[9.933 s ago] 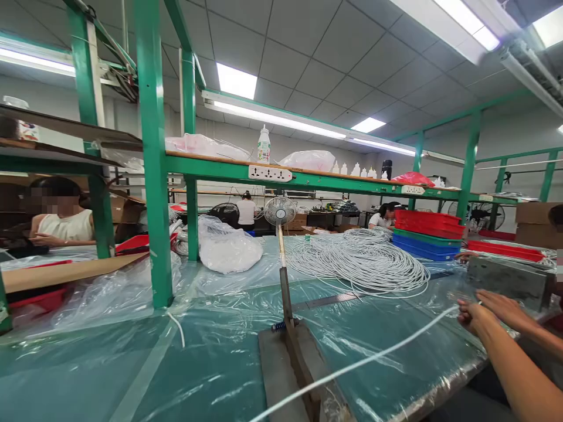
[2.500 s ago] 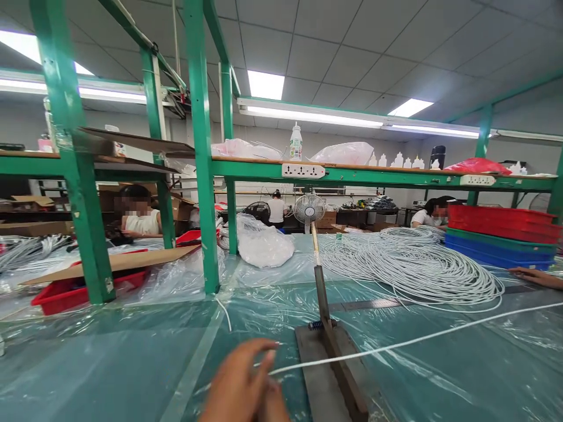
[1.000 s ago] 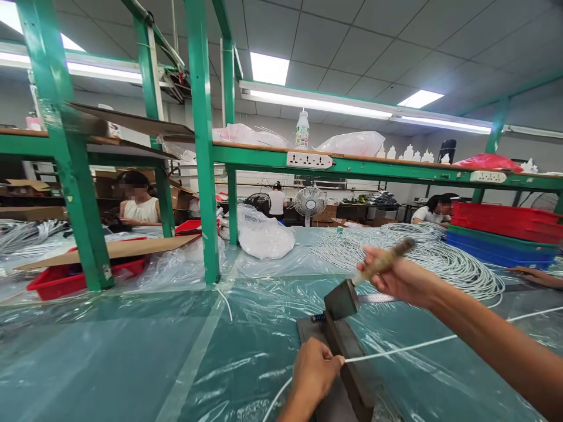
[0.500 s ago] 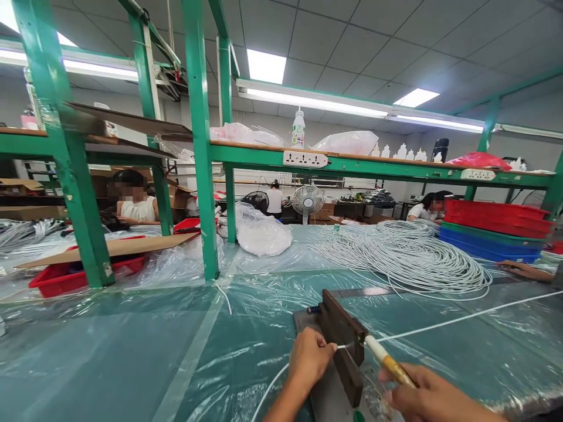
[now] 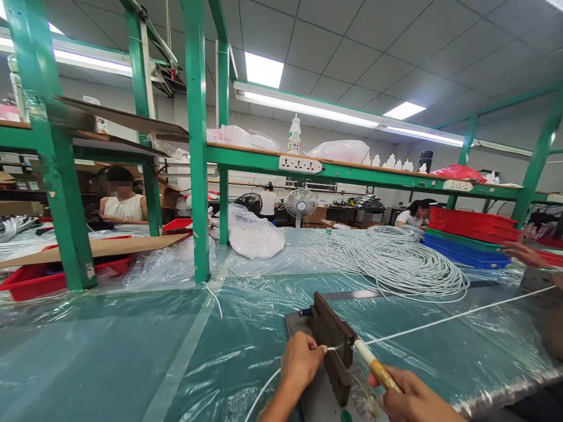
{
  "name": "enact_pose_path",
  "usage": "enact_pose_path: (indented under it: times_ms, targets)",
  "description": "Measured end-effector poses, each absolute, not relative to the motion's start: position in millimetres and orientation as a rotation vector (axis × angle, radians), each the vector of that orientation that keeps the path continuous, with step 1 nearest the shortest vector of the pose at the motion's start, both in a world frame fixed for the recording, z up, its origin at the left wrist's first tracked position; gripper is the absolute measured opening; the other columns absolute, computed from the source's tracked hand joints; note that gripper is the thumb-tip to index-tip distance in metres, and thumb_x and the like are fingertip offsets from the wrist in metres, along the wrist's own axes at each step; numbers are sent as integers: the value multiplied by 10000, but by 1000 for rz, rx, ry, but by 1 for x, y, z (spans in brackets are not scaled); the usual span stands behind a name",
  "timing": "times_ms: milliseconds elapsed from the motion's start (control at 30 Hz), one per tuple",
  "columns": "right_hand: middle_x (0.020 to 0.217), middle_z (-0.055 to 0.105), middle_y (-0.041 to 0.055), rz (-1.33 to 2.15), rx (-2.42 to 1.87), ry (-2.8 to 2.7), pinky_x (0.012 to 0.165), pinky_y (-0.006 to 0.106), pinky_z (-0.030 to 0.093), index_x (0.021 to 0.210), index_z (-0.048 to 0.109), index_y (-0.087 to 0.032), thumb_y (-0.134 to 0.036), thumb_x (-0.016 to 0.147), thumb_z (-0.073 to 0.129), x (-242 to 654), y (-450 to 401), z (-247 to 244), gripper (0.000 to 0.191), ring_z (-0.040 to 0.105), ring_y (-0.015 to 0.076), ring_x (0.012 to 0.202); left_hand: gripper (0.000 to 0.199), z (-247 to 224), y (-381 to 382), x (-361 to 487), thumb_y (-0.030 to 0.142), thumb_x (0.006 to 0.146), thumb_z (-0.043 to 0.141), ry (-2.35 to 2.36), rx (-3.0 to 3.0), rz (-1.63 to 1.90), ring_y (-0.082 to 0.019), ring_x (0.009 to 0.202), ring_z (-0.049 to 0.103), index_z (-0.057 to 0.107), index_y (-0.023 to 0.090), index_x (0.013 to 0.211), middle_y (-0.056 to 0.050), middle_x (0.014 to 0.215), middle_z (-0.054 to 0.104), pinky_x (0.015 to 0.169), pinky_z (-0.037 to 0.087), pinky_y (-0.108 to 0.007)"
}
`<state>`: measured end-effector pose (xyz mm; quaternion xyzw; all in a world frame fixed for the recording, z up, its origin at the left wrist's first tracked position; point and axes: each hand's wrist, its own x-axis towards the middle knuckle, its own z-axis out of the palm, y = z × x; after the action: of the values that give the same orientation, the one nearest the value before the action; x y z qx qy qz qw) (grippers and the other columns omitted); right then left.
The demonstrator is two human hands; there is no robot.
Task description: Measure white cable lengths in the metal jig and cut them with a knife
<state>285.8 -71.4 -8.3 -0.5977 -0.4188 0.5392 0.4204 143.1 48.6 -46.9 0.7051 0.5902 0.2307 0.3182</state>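
My left hand [image 5: 301,362] pinches a white cable [image 5: 264,391] close to a brown metal hand-lever cutter [image 5: 329,328]. The cable passes through the cutter and stretches on to the right across the table. My right hand [image 5: 407,395] is wrapped round the cutter's lever handle [image 5: 376,364], white toward the tip and yellowish below. The cutter stands on a flat metal base [image 5: 294,321] with a spring at its far end. Exactly where the blade meets the cable is too small to tell.
Behind the cutter lie a steel ruler [image 5: 352,295] and a large coil of white cable [image 5: 396,264]. Stacked red and blue trays [image 5: 466,249] stand at the right, near a co-worker's hand [image 5: 523,253]. A green post [image 5: 201,176] rises from the plastic-covered table [image 5: 109,351].
The view has turned slightly to the right. At the right, the co-worker's hand has lifted from the table beside the trays. My hands keep their grips on the cable and handle.
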Motion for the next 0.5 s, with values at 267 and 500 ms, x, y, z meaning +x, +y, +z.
enact_pose_path:
  times_ms: [267, 500]
  targets:
    - [404, 258, -105, 1298, -1508, -1029, 417, 231, 52, 745, 393, -193, -243, 468, 371, 280, -77, 3, 282, 130, 46, 359, 187, -47, 52, 143, 306, 715, 559, 1523, 1875, 604, -176, 666, 522, 608, 125, 719, -51, 689, 586, 524, 223, -238]
    - [414, 271, -111, 1299, -1615, -1012, 379, 239, 11, 847, 380, -200, -274, 541, 370, 278, -83, 7, 316, 107, 30, 301, 188, -50, 53, 143, 307, 715, 555, 1496, 1873, 601, -159, 644, 507, 608, 127, 709, -44, 678, 575, 521, 221, -239]
